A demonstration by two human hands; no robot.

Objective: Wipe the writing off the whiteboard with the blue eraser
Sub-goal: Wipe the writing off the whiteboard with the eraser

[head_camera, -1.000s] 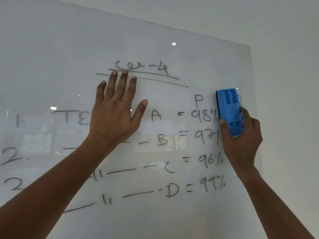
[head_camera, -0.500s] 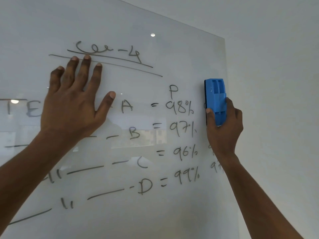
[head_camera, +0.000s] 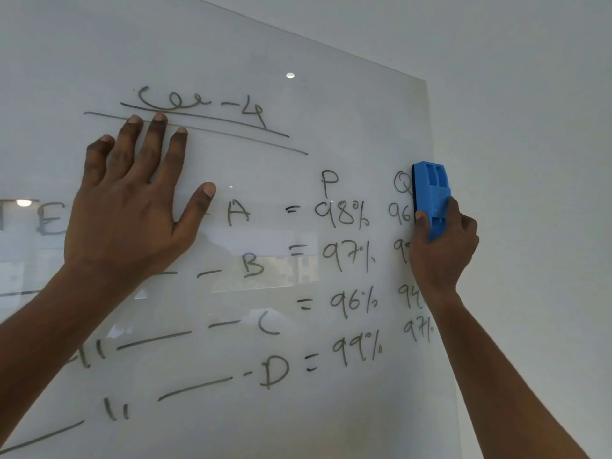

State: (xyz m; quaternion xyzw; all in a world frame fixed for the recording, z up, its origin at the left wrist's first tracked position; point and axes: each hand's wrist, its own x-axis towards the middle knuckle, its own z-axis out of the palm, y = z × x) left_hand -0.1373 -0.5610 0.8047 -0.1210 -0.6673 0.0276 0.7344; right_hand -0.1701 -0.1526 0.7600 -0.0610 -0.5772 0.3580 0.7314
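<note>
A glass whiteboard fills most of the view, covered in dark handwriting: an underlined heading at the top, rows A to D with percentages, and a second column under a Q. My right hand is shut on the blue eraser, which stands upright with its black felt against the board near the right edge, over part of the Q column. My left hand lies flat on the board with fingers spread, just below the heading's underline, covering part of the first row.
The board's right edge runs close beside the eraser, with plain white wall beyond it. The glass reflects a ceiling light and a window scene.
The eraser has shifted right toward the board's edge, uncovering a Q and a second column of percentages. My left hand has stayed flat on the board below the heading.
</note>
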